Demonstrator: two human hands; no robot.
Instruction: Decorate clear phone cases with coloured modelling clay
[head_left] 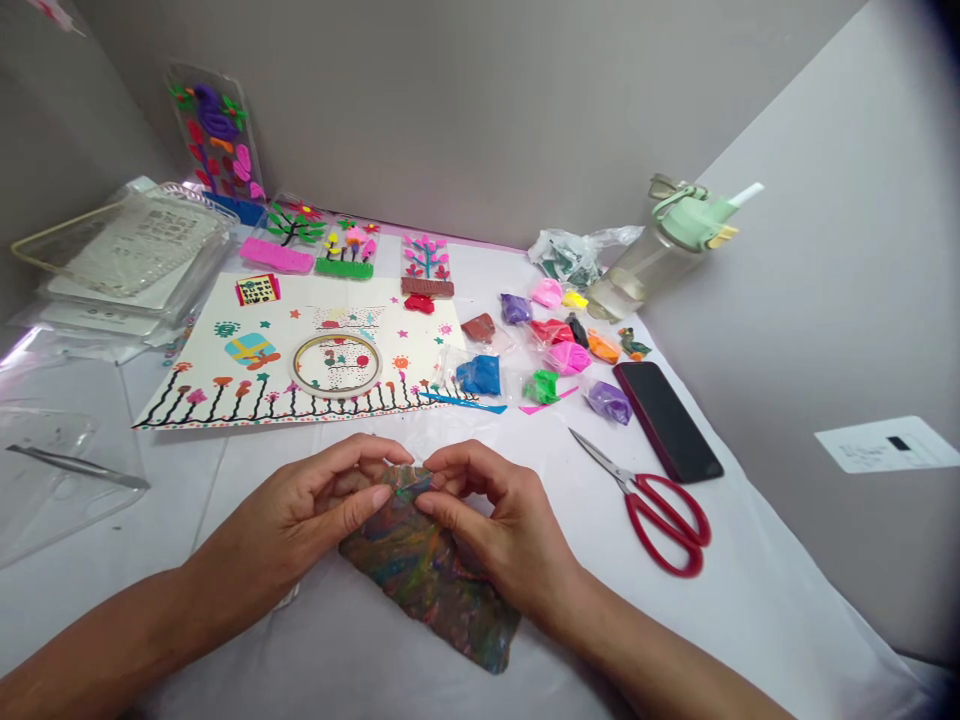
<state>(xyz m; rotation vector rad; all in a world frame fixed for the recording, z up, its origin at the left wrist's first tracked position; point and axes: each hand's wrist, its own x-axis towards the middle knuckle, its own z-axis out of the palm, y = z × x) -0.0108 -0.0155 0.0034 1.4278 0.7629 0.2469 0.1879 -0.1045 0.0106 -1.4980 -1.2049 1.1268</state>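
Observation:
A flat slab covered in smeared multicoloured clay (435, 580) lies on the white table (750, 620) right in front of me. My left hand (311, 515) and my right hand (491, 515) meet at its far end. Both pinch that top edge between thumb and fingers, fingertips almost touching. The slab's near end rests on the table.
Red-handled scissors (660, 505) and a dark phone (667, 420) lie to the right. Behind are several small bags of coloured clay (555, 345), a painted sheet (300, 360) with a tape ring (335, 365), decorated clear cases (217, 135), a bottle (660, 250). Tweezers (75, 465) lie at left.

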